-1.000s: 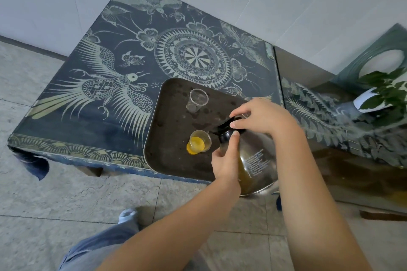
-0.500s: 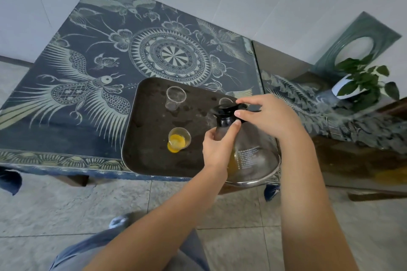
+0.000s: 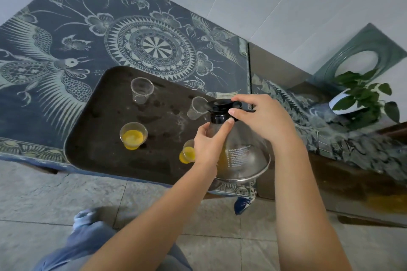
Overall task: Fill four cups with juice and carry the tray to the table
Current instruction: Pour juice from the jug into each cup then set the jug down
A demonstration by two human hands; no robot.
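Gripping the glass jug [image 3: 244, 156] by its neck, the person's left hand [image 3: 209, 145] curls its fingers round the glass just under the black lid [image 3: 220, 109], with the thumb pointing up against the collar. The right hand [image 3: 264, 119] sits over the lid from the right and pinches it between thumb and fingertips. The jug, with orange juice low in its belly, is at the near right corner of the dark tray [image 3: 105, 138] (whether its base rests there cannot be told). Four clear cups stand on the tray. The near left cup [image 3: 133, 135] and the cup beside the left hand [image 3: 187, 154] hold juice, while the far left cup [image 3: 142, 90] and the cup behind the lid [image 3: 197, 108] are empty. The tray lies at the near edge of the patterned blue desk [image 3: 154, 46].
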